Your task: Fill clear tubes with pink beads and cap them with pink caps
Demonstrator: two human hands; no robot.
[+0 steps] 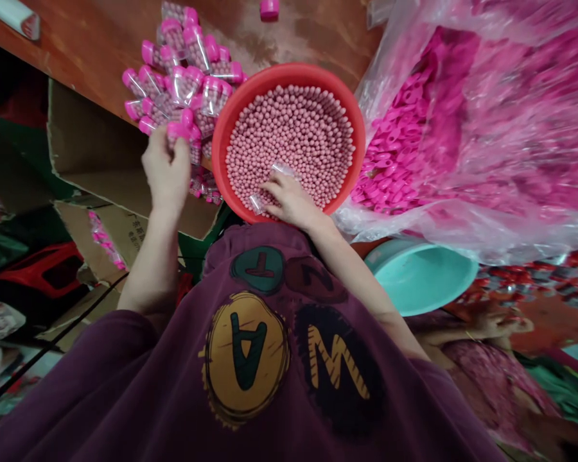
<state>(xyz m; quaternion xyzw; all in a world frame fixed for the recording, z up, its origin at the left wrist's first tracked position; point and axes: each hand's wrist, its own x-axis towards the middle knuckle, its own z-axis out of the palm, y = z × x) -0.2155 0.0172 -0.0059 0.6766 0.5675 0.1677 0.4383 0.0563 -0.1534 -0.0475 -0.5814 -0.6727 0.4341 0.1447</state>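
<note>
A small clear bottle with a pink cap (178, 130) is pinched between the thumb and fingers of my left hand (165, 170), at the near edge of a pile of similar bead-filled bottles (185, 83). My right hand (293, 200) reaches over the near rim of a red basin (361, 128) full of pink beads (289, 128). Its curled fingers close on a small clear plastic bottle (256, 204) among the beads; the grip is partly hidden. Just beyond the fingers lies another clear bottle (283, 168).
On the right, a large clear plastic bag (510, 224) holds many loose pink caps (399, 147). A turquoise basin (424, 276) sits below it. An open cardboard box (91, 147) stands at the left under the table edge. Another person's hands (505, 324) show at lower right.
</note>
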